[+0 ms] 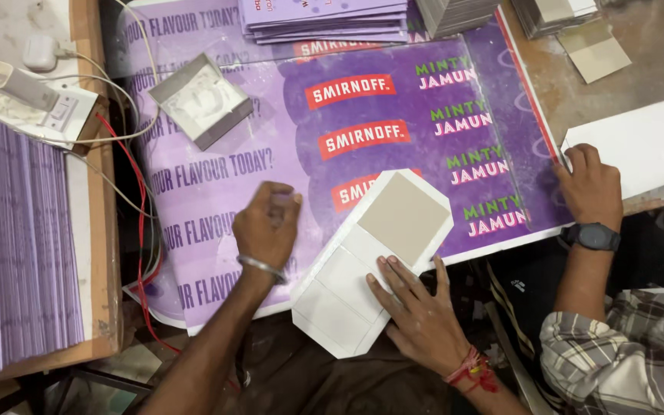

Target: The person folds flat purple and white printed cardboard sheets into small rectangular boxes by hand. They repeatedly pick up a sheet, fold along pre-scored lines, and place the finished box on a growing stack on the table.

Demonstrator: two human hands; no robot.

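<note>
Cardboard blank (370, 261) lies under right hand's (416, 311) flat fingers (393, 277).

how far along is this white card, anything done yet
Done: one white tray stands folded up on the purple printed sheet, and a grey board square sits on the flat white card blank. In hand: the right hand presses that blank flat; the left hand is a closed fist beside it. Left: the blank's flaps all lie unfolded.
</note>
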